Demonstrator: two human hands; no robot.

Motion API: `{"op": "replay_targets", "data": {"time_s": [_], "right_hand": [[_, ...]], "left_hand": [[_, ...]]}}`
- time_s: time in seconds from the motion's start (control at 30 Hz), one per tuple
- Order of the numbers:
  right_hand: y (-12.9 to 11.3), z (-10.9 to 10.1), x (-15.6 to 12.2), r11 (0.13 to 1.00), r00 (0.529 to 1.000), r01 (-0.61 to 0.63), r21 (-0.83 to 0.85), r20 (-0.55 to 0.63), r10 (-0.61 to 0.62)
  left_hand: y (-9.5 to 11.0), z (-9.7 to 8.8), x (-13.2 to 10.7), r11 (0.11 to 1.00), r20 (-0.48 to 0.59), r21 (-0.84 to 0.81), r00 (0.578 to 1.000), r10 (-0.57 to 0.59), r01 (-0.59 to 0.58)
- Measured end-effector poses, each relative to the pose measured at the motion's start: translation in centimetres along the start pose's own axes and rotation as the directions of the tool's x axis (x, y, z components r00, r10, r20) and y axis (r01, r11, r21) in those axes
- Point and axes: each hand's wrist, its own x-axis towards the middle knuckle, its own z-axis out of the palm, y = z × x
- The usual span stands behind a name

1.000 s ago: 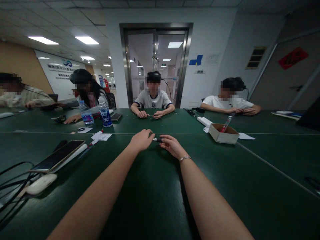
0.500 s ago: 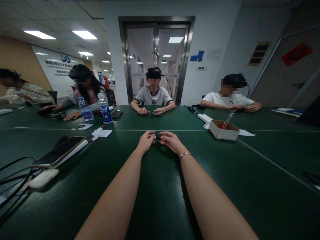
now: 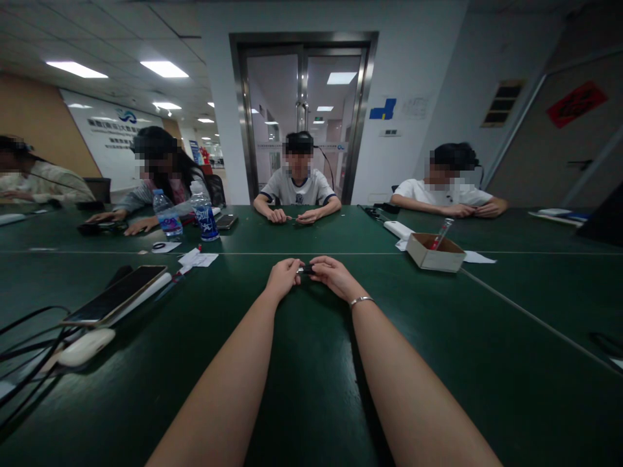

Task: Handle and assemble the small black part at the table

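My left hand point(image 3: 283, 279) and my right hand point(image 3: 337, 277) meet above the green table point(image 3: 311, 363), at arm's length. Between them is a small black piece with a silver end point(image 3: 306, 269); its exact kind is too small to make out. Fingers of my left hand pinch the silver end on the left. Those of my right hand close round the black part on the right and hide some of it. A metal bracelet point(image 3: 361, 300) circles my right wrist.
To the left lie a phone point(image 3: 119, 295), a white rounded case point(image 3: 86, 347) and black cables point(image 3: 36, 353). Two bottles point(image 3: 205, 217) stand farther back. An open box point(image 3: 435, 256) sits at right. Several people are seated around, one person point(image 3: 298, 188) directly opposite.
My left hand has shifted slightly down and left, and more of the silver end shows between the hands. My right hand has hardly moved.
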Motion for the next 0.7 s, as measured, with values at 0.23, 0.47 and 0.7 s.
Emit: {"op": "replay_targets", "data": {"time_s": [0.23, 0.47, 0.7], "right_hand": [[0.1, -0.1, 0.1, 1.0, 0.999, -0.028, 0.012, -0.03, 0.028], [0.6, 0.2, 0.8, 0.967, 0.999, 0.026, -0.254, -0.028, -0.034], [1.7, 1.8, 0.8, 0.673, 0.974, 0.128, -0.728, -0.036, -0.224]], "left_hand": [[1.1, 0.2, -0.3, 0.984, 0.023, -0.176, 0.999, -0.028, 0.031], [0.9, 0.2, -0.3, 0.979, -0.019, -0.205, 1.0, -0.01, 0.006], [-0.3, 0.0, -0.1, 0.99, -0.094, 0.122, 0.992, 0.085, -0.073]]}}
